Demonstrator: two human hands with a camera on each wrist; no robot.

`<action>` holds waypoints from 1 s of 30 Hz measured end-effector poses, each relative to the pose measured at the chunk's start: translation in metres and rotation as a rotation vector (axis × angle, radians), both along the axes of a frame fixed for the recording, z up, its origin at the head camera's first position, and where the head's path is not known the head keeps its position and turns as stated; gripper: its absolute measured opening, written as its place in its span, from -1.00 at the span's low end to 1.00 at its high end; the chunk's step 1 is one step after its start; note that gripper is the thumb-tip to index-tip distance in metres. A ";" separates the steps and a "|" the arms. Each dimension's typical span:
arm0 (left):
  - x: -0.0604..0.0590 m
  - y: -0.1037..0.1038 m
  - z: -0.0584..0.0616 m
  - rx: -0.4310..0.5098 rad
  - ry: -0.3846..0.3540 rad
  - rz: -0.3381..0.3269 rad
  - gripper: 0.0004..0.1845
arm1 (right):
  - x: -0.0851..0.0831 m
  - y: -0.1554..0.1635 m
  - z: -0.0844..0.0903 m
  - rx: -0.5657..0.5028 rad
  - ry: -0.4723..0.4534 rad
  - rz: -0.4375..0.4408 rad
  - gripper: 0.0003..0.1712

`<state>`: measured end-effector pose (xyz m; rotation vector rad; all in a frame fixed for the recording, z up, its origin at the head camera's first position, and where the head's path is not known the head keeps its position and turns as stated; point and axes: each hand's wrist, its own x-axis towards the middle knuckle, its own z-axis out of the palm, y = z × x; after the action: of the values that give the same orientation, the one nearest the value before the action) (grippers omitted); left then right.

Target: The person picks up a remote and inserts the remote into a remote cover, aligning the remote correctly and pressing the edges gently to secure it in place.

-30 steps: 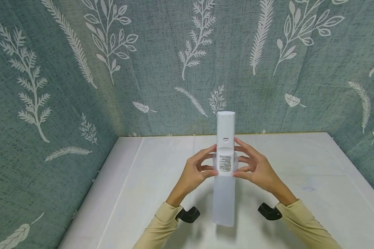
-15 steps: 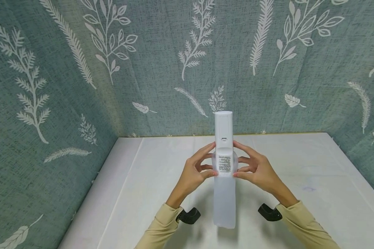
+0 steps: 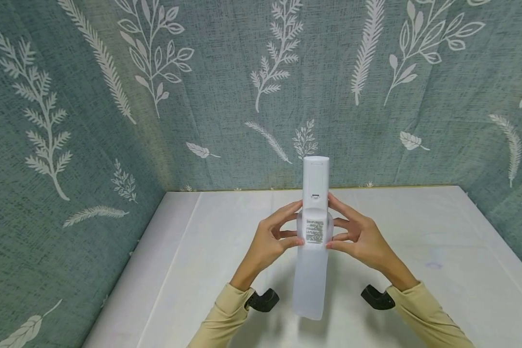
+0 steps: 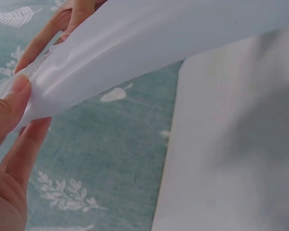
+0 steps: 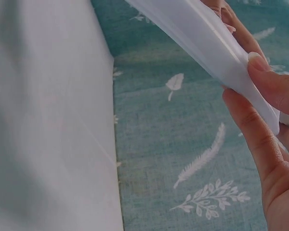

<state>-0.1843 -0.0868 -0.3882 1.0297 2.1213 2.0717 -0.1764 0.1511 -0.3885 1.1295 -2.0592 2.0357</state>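
Remote [image 3: 315,186], upright above the desk [image 3: 200,270], half in sleeve [image 3: 308,280]; left hand [image 3: 269,239] and right hand [image 3: 358,238] pinch the sleeve's mouth either side.

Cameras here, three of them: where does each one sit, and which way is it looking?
Head: worn on the head, looks forward and down at both hands, left hand and right hand, holding a white remote in a translucent sleeve.
Left wrist: looks along the left hand's fingers at the sleeve.
Right wrist: likewise, right fingers.
All three share the sleeve, the white table and the leaf-patterned backdrop.
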 end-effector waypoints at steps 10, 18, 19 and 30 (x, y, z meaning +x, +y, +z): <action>0.002 0.002 0.001 0.018 0.008 0.000 -0.21 | 0.001 0.002 0.003 0.005 0.008 0.007 0.05; 0.012 0.002 0.017 0.004 0.009 0.012 -0.24 | 0.000 0.002 0.002 -0.001 0.001 0.020 0.03; 0.014 0.002 0.020 -0.001 0.005 0.016 -0.24 | -0.001 0.002 0.002 -0.001 -0.003 0.020 0.03; 0.007 0.002 0.004 0.003 -0.014 0.024 -0.22 | 0.000 0.003 -0.002 -0.039 -0.044 0.005 0.01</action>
<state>-0.1769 -0.0846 -0.3837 0.9924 2.1351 2.0873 -0.1767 0.1545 -0.3903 1.0947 -2.0286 2.1122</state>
